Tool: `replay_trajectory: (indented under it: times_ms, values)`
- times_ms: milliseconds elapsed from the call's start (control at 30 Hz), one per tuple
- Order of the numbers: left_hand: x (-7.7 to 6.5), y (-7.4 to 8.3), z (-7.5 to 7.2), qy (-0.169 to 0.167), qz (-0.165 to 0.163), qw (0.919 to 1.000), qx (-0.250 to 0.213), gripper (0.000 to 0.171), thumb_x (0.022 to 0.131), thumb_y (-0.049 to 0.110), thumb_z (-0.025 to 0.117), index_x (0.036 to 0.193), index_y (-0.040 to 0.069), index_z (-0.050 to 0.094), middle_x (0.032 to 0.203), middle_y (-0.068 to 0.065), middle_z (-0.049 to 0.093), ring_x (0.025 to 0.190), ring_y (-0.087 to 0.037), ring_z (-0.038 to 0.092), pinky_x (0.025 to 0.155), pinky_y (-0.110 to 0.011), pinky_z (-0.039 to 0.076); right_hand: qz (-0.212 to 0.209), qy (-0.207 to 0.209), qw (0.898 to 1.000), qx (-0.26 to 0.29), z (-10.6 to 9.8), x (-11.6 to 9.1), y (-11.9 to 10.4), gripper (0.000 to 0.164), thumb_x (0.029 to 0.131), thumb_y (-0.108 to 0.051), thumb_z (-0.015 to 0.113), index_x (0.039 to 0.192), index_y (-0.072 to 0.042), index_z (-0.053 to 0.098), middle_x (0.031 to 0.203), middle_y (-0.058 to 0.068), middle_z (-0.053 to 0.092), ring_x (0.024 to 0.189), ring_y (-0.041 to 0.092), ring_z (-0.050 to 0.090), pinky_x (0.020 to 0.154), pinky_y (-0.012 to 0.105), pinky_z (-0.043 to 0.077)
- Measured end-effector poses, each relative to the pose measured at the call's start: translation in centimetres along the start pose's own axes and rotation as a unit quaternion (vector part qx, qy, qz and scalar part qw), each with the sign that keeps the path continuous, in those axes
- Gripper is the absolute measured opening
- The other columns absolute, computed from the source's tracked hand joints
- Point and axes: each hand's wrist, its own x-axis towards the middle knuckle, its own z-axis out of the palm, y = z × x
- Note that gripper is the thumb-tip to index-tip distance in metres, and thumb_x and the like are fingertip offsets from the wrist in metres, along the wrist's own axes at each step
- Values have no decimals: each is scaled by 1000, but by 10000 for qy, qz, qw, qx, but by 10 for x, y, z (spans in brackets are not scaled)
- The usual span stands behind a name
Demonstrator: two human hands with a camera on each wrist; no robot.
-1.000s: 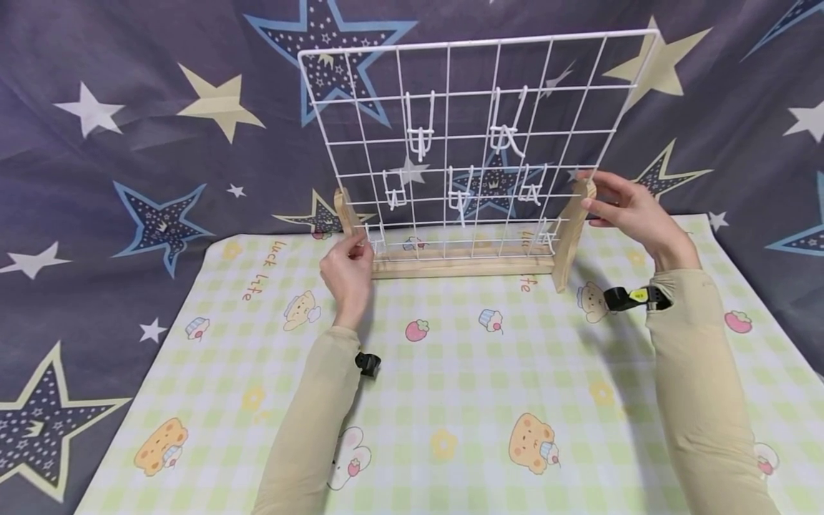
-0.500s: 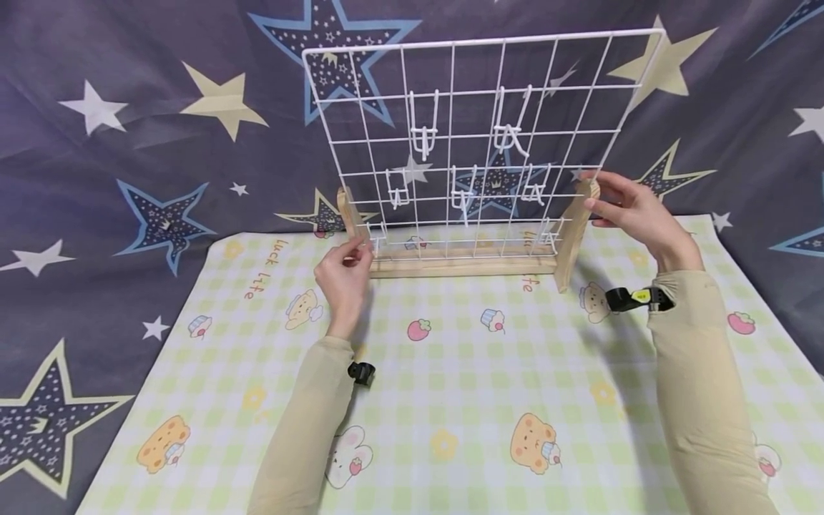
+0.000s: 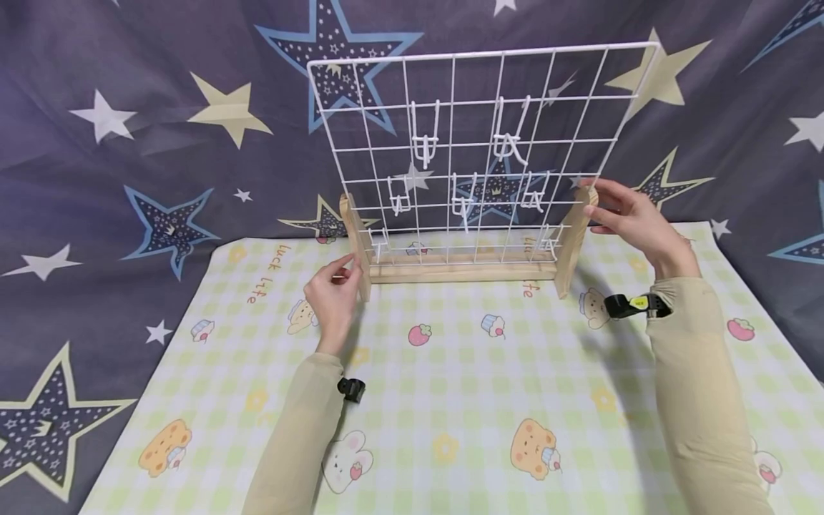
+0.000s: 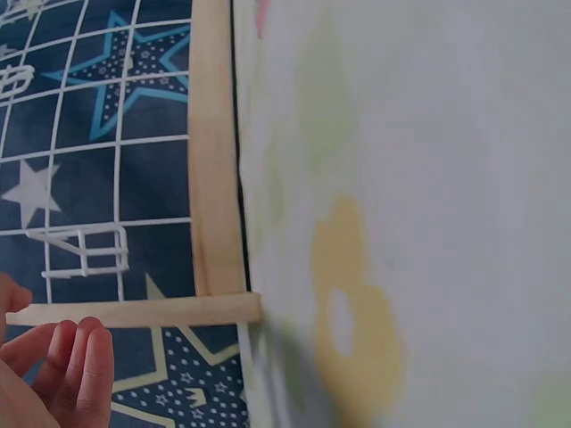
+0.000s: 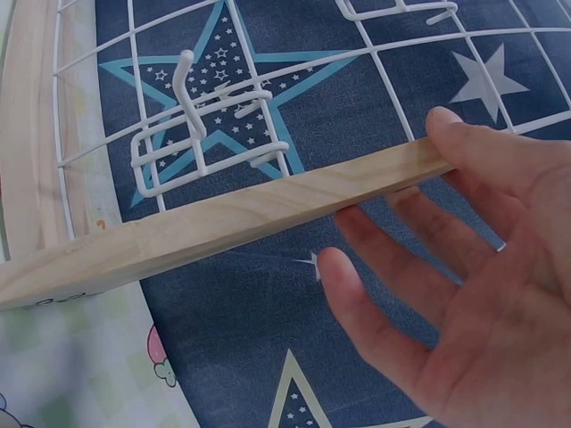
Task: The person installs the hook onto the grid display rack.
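Note:
A white wire grid rack stands upright on a wooden base with a crossbar. Several white wire hooks hang on the grid. My left hand is at the left wooden side post; in the left wrist view its thumb and fingers lie on opposite sides of that post. At the other end, my right hand grips the upper part of the right wooden side post, thumb on one face and fingers on the other. One hook sits close beside this post.
The rack stands at the back of a table with a green checked, cartoon-printed cloth. Right behind it hangs a dark curtain with stars. Black wrist cameras are strapped on both sleeves.
My left hand has moved a little left and nearer to me, from in front of the lower left hook to the left post's outer side. The right hand keeps its place.

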Motion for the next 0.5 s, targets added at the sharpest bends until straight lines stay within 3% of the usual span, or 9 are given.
replay_trajectory:
  times_ms: [267,500]
  values:
    - [-1,-12,-8,-146,-154,9996,186,23,85,15,73,104,3,75,68,-8,69,58,-21,64,60,-16,48,-6,89,9999,-105,2,0,1,47,99,-22,57,144,-21,46,147,15,40,113,6,52,77,16,53]
    - [4,-17,-19,-570,-97,9966,578,36,87,23,69,119,8,69,71,-7,70,62,-21,67,63,-34,53,-30,155,9997,-212,3,0,1,46,99,-23,56,144,-22,46,146,15,41,112,7,52,77,15,52]
